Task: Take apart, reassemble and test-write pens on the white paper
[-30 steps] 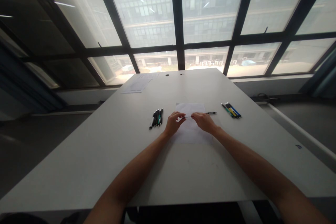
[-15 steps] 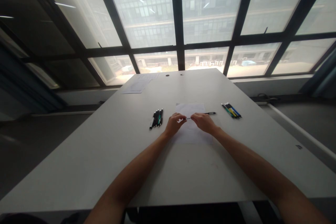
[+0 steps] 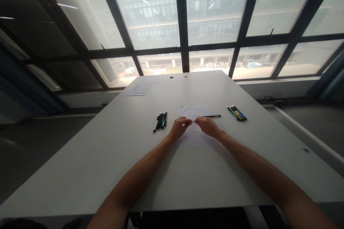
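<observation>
My left hand (image 3: 181, 127) and my right hand (image 3: 206, 125) almost meet above a white sheet of paper (image 3: 195, 109). Between their pinched fingertips runs a thin dark rod (image 3: 193, 121) that looks like a pen refill; both hands grip it, and its ends are hidden by the fingers. Just beyond my right hand lies a black pen (image 3: 215, 116), its left part reaching behind the knuckles. To the left of my left hand, several mostly black pens (image 3: 160, 121) rest side by side. A second group of pens (image 3: 237, 113), with green, yellow and blue among them, lies farther right.
All of this is on a long white table (image 3: 107, 171). Printed papers (image 3: 137, 87) lie near its far left edge, and a small dark round piece (image 3: 171, 77) sits at the far end. A small dark label (image 3: 305, 150) is near the right edge. Windows stand beyond.
My hands have drawn slightly closer together, so less of the thin rod shows between them. The black pen behind my right hand shows more of its length.
</observation>
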The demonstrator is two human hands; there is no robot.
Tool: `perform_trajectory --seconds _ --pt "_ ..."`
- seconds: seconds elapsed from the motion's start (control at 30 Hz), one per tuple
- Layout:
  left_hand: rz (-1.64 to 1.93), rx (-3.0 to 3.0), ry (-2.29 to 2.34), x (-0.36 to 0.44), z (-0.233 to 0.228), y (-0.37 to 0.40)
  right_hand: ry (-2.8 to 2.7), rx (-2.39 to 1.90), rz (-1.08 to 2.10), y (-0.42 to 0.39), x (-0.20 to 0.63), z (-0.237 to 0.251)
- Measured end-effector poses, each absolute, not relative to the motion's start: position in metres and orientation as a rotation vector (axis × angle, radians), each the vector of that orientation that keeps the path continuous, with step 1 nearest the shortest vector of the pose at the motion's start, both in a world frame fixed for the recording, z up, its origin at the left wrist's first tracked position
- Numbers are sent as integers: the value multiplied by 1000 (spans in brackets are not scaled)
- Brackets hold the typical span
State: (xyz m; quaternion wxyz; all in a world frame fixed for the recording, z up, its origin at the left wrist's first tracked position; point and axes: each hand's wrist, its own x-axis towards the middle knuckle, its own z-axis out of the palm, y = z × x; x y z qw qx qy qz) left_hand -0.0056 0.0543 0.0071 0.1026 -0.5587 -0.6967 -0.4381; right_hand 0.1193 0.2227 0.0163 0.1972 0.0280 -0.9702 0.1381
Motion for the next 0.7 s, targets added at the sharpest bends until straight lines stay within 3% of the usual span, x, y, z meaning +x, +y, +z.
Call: perform_trajectory --seconds 0.5,0.7 --pt "-1218 -1622 -2104 -6 12 51 -2535 181 528 227 117 13" --pt "-1302 -1519 -2149 -14 10 50 -2360 -355 397 258 116 6"
